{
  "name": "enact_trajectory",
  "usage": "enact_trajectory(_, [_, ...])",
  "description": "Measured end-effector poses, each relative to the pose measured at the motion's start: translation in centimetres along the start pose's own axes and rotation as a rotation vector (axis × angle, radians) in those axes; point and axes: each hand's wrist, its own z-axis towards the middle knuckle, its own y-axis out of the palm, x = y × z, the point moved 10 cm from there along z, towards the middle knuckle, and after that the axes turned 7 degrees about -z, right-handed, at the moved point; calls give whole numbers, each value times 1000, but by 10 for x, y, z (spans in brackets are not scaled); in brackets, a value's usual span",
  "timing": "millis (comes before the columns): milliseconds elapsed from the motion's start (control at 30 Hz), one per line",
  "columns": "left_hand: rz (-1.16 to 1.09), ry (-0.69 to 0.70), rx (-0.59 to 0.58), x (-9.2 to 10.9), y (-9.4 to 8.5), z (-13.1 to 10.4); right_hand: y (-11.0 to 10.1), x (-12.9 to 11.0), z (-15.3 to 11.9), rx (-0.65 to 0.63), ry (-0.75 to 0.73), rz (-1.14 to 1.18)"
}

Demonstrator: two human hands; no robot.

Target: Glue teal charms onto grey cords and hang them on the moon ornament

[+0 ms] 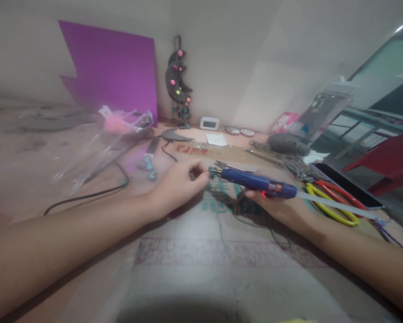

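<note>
My left grip (178, 185) pinches a small teal piece (212, 172) at the fingertips, just above the counter (18, 166). My right grip (276, 207) is wrapped around a blue glue gun (251, 180), its nozzle right by that piece; whether they touch I can't tell. A pale glue stick (332, 202) juts from the gun's rear, past a yellow handle (343, 220) and a red handle (339, 195) beside a dark phone (348, 185). Farther back are grey yarn (288, 146), a white clock (209, 123), a moon ornament (169, 77) and a purple sheet (117, 72).
</note>
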Motion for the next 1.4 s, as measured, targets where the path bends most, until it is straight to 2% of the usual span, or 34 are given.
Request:
enact_trajectory(300, [23, 46, 19, 8, -2, 0, 0, 6, 0, -16, 1, -28])
enact_trajectory(1400, [48, 55, 22, 11, -3, 1, 0, 9, 0, -5, 7, -107])
